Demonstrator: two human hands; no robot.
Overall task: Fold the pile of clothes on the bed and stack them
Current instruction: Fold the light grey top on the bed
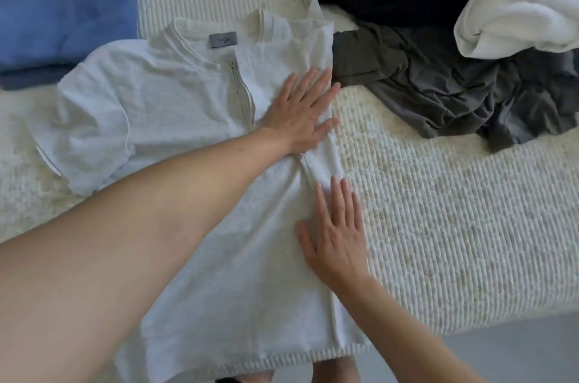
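A white shirt [175,119] is lying spread on the bed [438,226], its right side folded inward. The left hand [300,113] and right hand [335,232] are pressing flat on that fold, grip apart, fingers spread. Unfolded clothes [438,85] are lying beside it.

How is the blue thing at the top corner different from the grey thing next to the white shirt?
The blue folded garment lies flat and neat; the dark grey crumpled garment is bunched and wrinkled. The blue one sits left of the pale grey zip-neck shirt; the grey one sits right. Both rest on the cream ribbed bedcover.
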